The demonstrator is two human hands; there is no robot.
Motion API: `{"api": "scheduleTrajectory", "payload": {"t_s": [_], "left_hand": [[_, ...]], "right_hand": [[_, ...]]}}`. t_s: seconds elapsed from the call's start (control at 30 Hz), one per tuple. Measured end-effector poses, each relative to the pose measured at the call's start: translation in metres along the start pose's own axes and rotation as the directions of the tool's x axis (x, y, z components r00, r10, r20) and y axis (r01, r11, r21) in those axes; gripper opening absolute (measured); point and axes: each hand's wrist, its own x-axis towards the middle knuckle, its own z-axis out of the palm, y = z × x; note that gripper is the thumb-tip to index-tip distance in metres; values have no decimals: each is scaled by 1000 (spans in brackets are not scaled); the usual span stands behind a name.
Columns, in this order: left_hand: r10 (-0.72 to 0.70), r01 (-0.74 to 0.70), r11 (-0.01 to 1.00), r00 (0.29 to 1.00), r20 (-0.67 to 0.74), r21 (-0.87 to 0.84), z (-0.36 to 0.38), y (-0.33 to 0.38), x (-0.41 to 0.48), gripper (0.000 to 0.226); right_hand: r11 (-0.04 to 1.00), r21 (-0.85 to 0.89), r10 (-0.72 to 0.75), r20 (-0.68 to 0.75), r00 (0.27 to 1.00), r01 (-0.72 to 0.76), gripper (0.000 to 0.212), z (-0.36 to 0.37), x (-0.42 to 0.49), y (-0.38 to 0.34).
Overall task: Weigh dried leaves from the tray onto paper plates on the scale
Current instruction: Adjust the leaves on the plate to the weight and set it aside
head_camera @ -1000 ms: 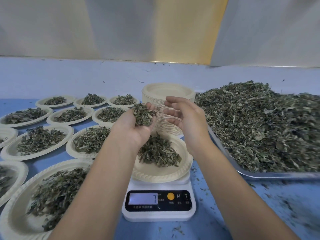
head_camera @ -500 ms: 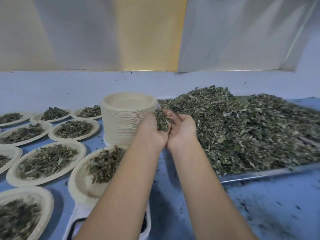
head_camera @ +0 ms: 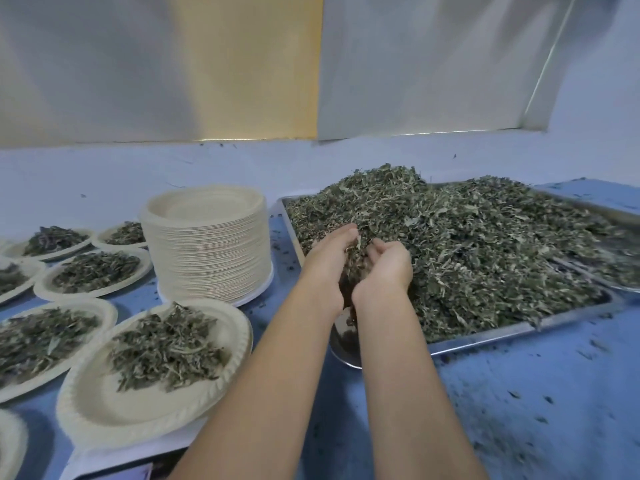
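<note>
A large heap of dried leaves (head_camera: 467, 244) fills the metal tray (head_camera: 519, 329) on the right. My left hand (head_camera: 329, 258) and my right hand (head_camera: 389, 265) are cupped side by side over the tray's near left corner, with a small clump of leaves (head_camera: 356, 254) between them. Lower left, a paper plate (head_camera: 104, 403) with a portion of leaves (head_camera: 169, 344) rests on the white scale (head_camera: 114, 459), whose display is mostly cut off by the frame edge.
A tall stack of empty paper plates (head_camera: 207, 251) stands left of the tray. Several filled plates (head_camera: 93, 271) cover the blue table at the left. Leaf crumbs litter the table (head_camera: 536, 393) in front of the tray. A wall runs close behind.
Both hands moved right, from above the plate on the scale to the tray, carrying the clump of leaves. The view swung right with them, so the scale slid to the lower left.
</note>
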Motion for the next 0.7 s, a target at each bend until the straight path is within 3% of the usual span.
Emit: {"api": "scheduleTrajectory", "payload": {"t_s": [0.13,0.23,0.33,0.57,0.7], "left_hand": [[51,-52,997,998,24,52,-2,-4,0,29],[72,-69,996,997,42,-59,-5,-3,0,34],[55,-47,976,998,30,-211,-8,0,-3,29],[102,-107,936,994,-33,-334,-29,5,-16,23],[180,-207,913,978,-107,-353,-51,14,-31,23]], "right_hand": [[978,-28,-208,15,978,208,23,-3,0,0],[961,-36,-274,45,961,275,28,-1,-1,3],[961,-12,-274,55,960,275,30,3,-4,6],[982,8,-187,156,970,188,31,18,-22,19],[952,-97,-258,260,930,291,29,30,-39,37]]}}
